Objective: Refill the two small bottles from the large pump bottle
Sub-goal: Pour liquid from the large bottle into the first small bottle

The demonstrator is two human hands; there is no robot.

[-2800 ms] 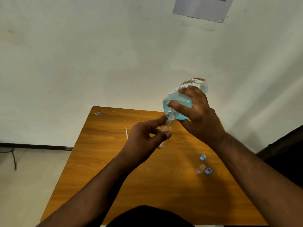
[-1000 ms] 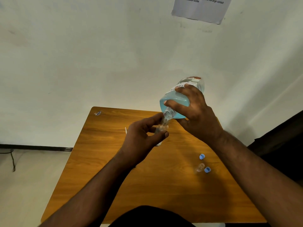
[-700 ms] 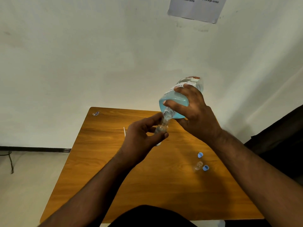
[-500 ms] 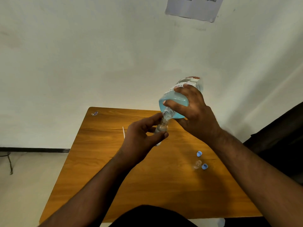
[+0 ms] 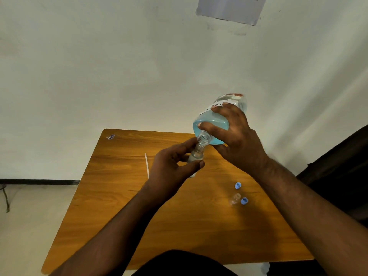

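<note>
My left hand (image 5: 175, 166) is curled around one small bottle (image 5: 196, 156), with the thumb in front and the fingers behind. I hold it up above the table (image 5: 111, 196), and its open top points up and a bit to the right. My right hand (image 5: 235, 136) grips the large bottle (image 5: 213, 124) around its body. That big one is tipped over, so its long side runs from up on the right down to the left, and its open neck points down at the little one. The blue liquid sits low, near the neck.

The thing that matters most is how the two mouths line up. The big neck is right above the small top, and they look like they touch. I can't see a stream going in, it is too small to tell. I think I am filling the first little bottle now, and it must stay under the neck or the liquid will spill.

The other small bottle (image 5: 235, 198) stands on the table, well off to the right and closer to me, below my right arm. Two blue caps (image 5: 238, 185) sit just beside it. My right hand is nearer to it. A thin white stick (image 5: 147, 165) lies on the table to the left.
</note>
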